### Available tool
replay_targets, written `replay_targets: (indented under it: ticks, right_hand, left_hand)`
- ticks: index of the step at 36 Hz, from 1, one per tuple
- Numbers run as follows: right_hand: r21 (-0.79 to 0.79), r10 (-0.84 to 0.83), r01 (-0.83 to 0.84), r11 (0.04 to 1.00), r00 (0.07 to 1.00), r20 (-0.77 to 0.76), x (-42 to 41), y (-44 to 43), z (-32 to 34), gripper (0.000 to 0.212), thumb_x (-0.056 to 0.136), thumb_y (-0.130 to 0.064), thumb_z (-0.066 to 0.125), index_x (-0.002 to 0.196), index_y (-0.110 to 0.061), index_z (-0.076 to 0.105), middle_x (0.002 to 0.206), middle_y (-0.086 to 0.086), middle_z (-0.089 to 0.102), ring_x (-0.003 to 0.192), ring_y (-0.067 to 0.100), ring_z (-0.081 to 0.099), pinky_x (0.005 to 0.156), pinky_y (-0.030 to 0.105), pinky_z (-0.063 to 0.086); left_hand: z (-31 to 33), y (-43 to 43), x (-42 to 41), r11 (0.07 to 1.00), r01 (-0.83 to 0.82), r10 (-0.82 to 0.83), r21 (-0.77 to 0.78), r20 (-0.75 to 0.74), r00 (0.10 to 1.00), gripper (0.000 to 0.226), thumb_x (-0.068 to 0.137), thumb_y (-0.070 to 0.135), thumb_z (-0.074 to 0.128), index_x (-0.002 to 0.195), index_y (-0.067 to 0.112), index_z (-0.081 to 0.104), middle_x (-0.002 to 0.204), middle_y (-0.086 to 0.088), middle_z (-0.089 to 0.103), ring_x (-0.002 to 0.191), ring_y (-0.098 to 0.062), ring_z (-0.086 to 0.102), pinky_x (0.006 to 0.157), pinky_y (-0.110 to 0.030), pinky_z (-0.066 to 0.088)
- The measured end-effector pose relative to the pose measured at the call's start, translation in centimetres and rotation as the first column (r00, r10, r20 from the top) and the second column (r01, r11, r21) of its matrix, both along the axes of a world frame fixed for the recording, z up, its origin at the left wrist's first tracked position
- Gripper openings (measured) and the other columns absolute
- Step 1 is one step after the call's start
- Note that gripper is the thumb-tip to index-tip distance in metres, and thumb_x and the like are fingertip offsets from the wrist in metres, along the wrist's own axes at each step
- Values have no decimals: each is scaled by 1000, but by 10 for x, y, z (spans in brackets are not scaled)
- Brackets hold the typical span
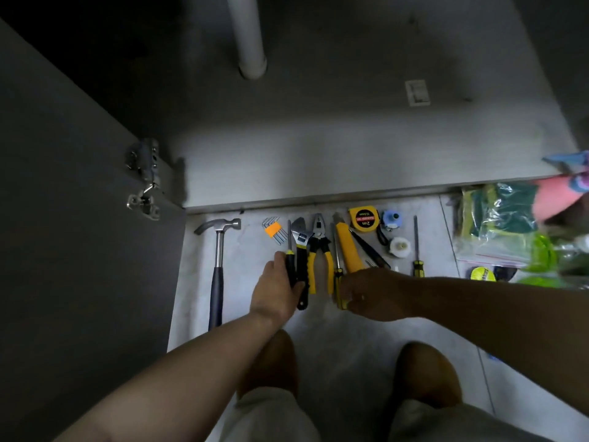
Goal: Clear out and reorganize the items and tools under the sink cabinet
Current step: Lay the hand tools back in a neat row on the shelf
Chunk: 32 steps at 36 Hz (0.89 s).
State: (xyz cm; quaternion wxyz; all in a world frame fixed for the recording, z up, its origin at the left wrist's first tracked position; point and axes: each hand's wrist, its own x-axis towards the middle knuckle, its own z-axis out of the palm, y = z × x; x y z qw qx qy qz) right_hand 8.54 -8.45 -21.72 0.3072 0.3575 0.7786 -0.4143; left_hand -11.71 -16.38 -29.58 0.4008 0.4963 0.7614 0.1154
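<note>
- 2 hands reach down to a row of tools laid on the tiled floor, just in front of the open sink cabinet.
- Left hand: fingers curled round the handle of the black-handled screwdriver, which lies with its shaft toward the cabinet, touching the adjustable wrench.
- Right hand: curled fingers grip the lower end of the yellow-handled screwdriver — it lies between the pliers and the utility knife.
- Rest of the row: hammer and hex keys at the left; tape measure, white tape roll and a 3rd screwdriver at the right.
- Beside the row, far right: a bag of sponges.
- Cabinet interior: a white drain pipe at the rear; the door stands open at the left.
</note>
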Motion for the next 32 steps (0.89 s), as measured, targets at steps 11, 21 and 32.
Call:
replay_targets:
  ticks: [11, 21, 32]
  right_hand:
    - [128, -232, 238, 963, 971, -65, -14, 7, -16, 24, 96, -22, 58, 119, -15, 56, 104, 6, 66, 90, 25, 65, 68, 31, 51]
    - [487, -513, 447, 750, 859, 1, -75, -23, -56, 49, 99, -34, 51, 137, -8, 34, 117, 14, 65, 102, 32, 68, 77, 39, 55]
    - [551, -516, 363, 751, 844, 146, -88, -13, -56, 21, 99, -28, 56, 110, -12, 66, 102, 5, 71, 93, 22, 70, 63, 30, 43]
  left_hand:
    - [-7, -1, 12, 995, 94, -95, 22, 108, 990, 47, 93, 31, 65, 138, 25, 55, 121, -5, 58, 115, -23, 59, 99, -36, 50]
    - [4, -36, -68, 866, -471, 494, 168, -433, 754, 50, 86, 24, 66, 131, 17, 45, 119, -19, 53, 112, -43, 51, 92, -52, 44]
    - [-17, -41, -87, 844, -515, 536, 150, -262, 802, 18, 93, 14, 63, 110, 14, 60, 103, -16, 59, 98, -39, 57, 93, -44, 48]
